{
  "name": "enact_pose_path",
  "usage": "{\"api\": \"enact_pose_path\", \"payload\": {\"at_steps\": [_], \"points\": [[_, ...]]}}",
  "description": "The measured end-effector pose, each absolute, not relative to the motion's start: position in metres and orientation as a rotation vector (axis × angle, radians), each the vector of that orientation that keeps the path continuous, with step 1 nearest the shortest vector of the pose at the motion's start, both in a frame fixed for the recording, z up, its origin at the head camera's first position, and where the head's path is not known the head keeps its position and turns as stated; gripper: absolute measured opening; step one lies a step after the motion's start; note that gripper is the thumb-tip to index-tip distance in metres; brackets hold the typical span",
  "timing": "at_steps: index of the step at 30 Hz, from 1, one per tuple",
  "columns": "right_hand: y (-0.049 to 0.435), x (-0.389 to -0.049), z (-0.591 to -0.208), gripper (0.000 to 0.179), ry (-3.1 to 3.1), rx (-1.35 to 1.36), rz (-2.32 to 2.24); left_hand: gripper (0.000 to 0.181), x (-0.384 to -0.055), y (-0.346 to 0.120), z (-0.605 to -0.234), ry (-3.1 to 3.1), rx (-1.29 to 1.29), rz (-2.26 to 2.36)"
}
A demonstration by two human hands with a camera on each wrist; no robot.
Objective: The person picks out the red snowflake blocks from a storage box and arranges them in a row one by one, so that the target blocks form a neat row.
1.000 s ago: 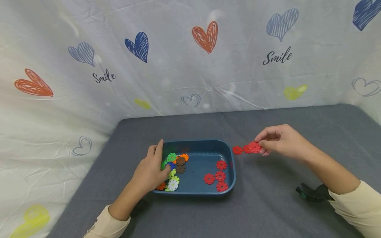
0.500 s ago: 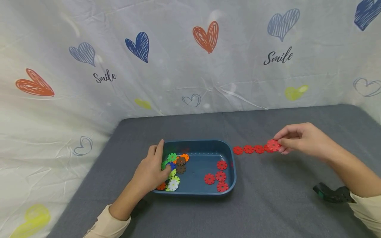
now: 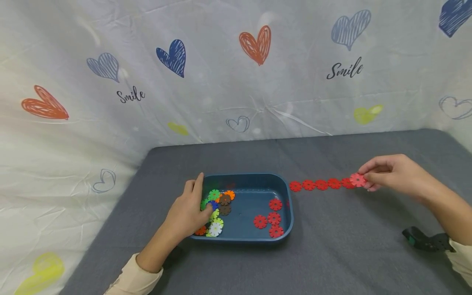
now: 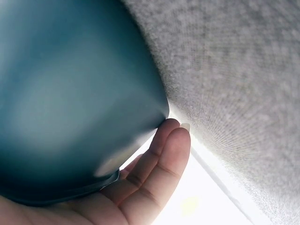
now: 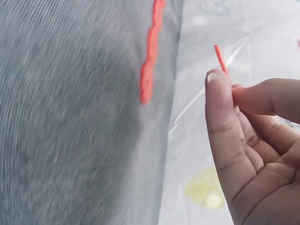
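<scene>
A blue tray (image 3: 243, 239) stands on the table, and my left hand (image 3: 186, 213) grips its left wall. The thumb lies inside and the fingers are outside against the wall, as the left wrist view shows. My right hand (image 3: 396, 174) pinches a red flower-shaped disc (image 3: 357, 180) between thumb and fingers. In the right wrist view this red disc (image 5: 220, 58) appears edge-on, apart from the row on the table. That row of red discs (image 3: 321, 184) runs rightward from the tray's right side, and the held disc partly covers its right end.
Several red discs (image 3: 274, 218) lie in the tray's right part. A pile of green, orange, brown, white and blue discs (image 3: 224, 200) lies at its left, partly hidden by the left hand. A black strap-like device (image 3: 424, 241) is at the right wrist. A printed curtain (image 3: 206, 94) hangs behind the grey table (image 3: 332, 254).
My right hand has moved rightward along the row, laying down red discs, so the row is longer; it still pinches one disc. The left hand and tray stay in place.
</scene>
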State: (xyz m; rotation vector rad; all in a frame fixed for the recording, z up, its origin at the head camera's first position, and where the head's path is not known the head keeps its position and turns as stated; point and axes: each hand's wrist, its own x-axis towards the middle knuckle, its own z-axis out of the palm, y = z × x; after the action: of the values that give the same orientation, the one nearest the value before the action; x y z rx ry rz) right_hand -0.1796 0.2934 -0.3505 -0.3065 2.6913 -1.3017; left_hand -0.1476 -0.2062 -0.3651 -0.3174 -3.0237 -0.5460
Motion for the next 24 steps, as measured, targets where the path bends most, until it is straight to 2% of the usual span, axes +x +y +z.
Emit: {"api": "enact_pose_path", "payload": {"at_steps": [24], "points": [[0.315,-0.198,-0.37,0.026,2.649,-0.165,-1.21,0.089,-0.148,-0.207,-0.364,-3.025,-0.338,-0.55]]}}
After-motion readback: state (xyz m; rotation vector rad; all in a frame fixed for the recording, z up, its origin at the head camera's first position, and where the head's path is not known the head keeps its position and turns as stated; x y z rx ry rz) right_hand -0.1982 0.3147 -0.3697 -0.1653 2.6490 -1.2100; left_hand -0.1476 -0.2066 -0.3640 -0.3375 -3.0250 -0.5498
